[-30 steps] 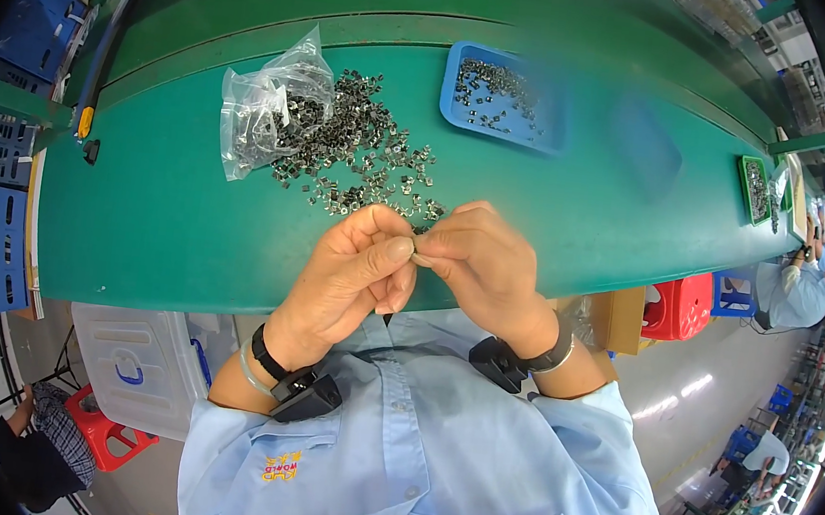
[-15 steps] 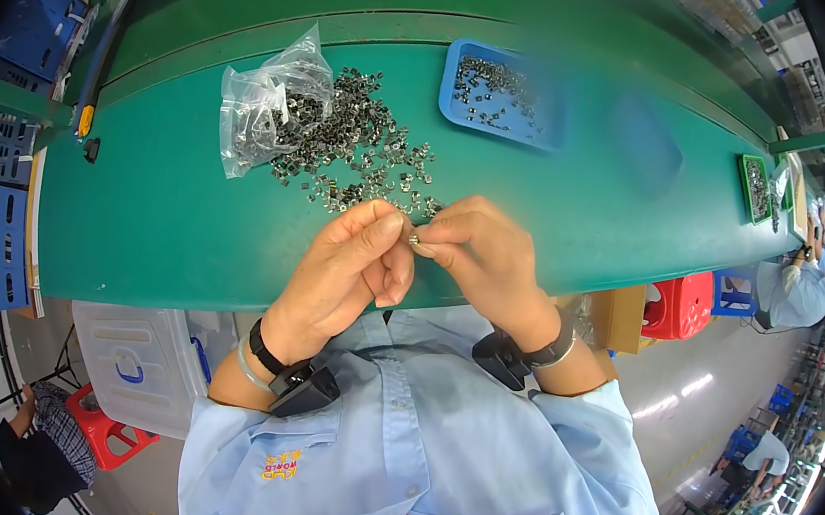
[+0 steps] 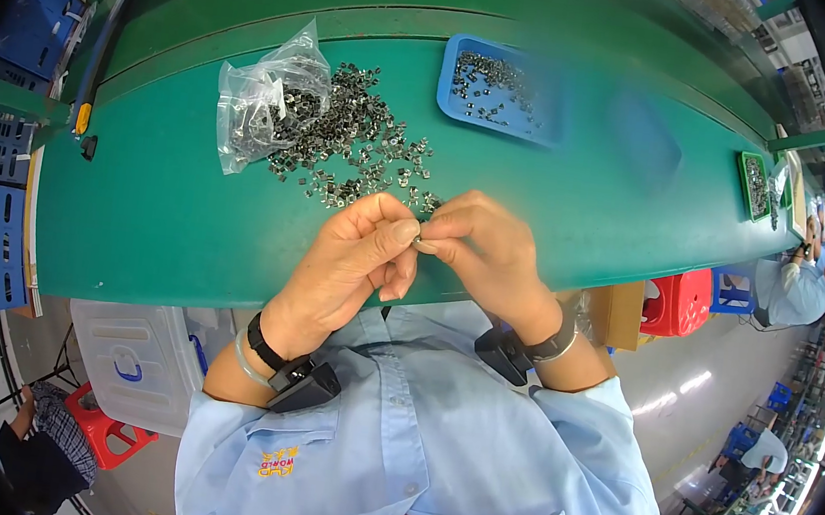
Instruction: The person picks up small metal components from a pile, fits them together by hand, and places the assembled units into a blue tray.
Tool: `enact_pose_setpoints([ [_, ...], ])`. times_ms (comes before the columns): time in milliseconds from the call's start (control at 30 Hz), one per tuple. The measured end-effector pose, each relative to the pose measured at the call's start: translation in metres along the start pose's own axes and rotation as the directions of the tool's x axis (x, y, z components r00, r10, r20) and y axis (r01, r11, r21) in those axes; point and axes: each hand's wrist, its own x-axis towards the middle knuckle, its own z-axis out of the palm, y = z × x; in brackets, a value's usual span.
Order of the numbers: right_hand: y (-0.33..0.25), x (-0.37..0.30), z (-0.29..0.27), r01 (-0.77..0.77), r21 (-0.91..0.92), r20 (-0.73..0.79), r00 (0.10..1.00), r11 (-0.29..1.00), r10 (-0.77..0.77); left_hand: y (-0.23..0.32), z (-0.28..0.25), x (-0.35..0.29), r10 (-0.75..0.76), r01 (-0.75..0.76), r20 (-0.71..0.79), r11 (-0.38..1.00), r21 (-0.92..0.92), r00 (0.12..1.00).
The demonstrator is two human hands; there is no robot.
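Note:
My left hand and my right hand meet fingertip to fingertip over the near part of the green table. Between them sits a small metal part, mostly covered by the fingers. The right thumb and forefinger pinch it, and the left thumb and forefinger press against it from the other side. Just beyond the hands lies a spread pile of small dark and silvery metal parts. It reaches up to a clear plastic bag holding more of them.
A blue tray with scattered small parts stands at the back of the green table. To the far right is a green tray. A lidded plastic box, a cardboard box and a red stool are below the table edge.
The left thumb and forefinger have closed in against the right fingertips, so the small metal part is more covered. The view has shifted slightly; the pile and trays look unchanged.

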Motion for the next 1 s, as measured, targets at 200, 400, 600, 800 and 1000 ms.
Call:
enact_pose_setpoints([
  [200, 0.015, 0.032, -0.026, 0.106, -0.224, -0.047, 0.992, 0.969, -0.119, 0.013, 0.002, 0.01, 0.097, -0.096, -0.088, 0.995, 0.013, 0.991],
  [400, 0.054, 0.078, -0.07, -0.152, -0.329, -0.241, 0.968, 0.932, 0.073, 0.013, -0.016, 0.001, 0.146, -0.151, -0.177, 0.988, -0.017, 0.973],
  [600, 0.049, 0.052, -0.058, 0.028, -0.496, 0.06, 0.998, 0.868, 0.001, 0.005, -0.025, -0.005, 0.094, -0.109, -0.201, 0.992, -0.065, 0.975],
  [800, 0.039, 0.014, -0.032, 0.027, -0.493, 0.29, 0.947, 0.87, 0.135, 0.001, -0.022, -0.003, 0.059, -0.07, -0.166, 0.996, -0.056, 0.984],
  [1000, 0.032, 0.008, -0.03, 0.0, -0.437, 0.233, 0.966, 0.899, 0.113, -0.003, -0.011, -0.001, 0.035, -0.027, -0.151, 0.998, 0.055, 0.988],
])
